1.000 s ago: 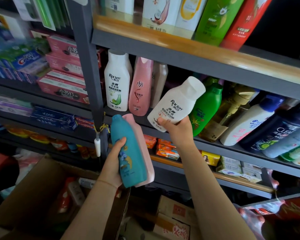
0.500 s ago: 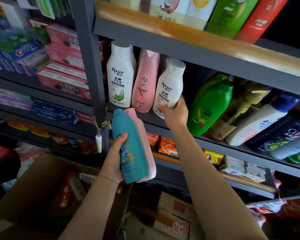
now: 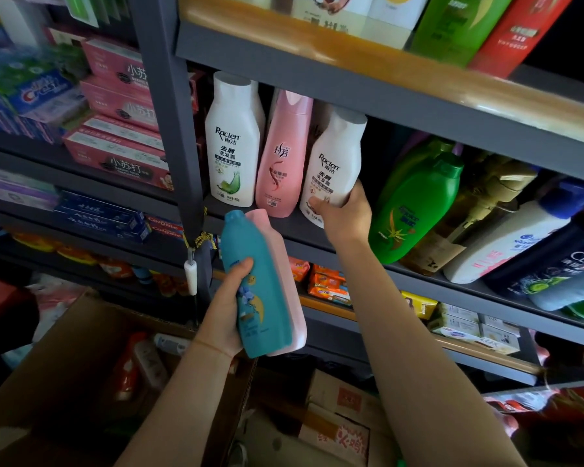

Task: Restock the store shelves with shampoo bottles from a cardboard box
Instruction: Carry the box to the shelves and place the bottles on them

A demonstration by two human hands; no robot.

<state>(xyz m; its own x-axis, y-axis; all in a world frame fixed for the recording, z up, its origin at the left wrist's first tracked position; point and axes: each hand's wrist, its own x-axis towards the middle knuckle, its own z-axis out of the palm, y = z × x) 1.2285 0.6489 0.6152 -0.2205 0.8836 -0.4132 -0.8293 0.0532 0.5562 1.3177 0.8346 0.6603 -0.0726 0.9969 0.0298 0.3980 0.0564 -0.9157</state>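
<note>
On the shelf [image 3: 294, 227], the white bottle [image 3: 334, 166], clasped low in the right grip [image 3: 343, 214], should be stood upright beside the pink bottle [image 3: 280, 156] left of it, then released.

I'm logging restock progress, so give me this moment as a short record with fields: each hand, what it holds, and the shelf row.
right hand: grips the lower part of a white Raclen bottle, which stands on the shelf, tilted
left hand: holds a teal bottle and a pale pink bottle together, below the shelf edge
shelf row: white Raclen bottle on the left, pink bottle, then the gripped one
to the right: green bottle, leaning
cardboard box: open, lower left
</note>
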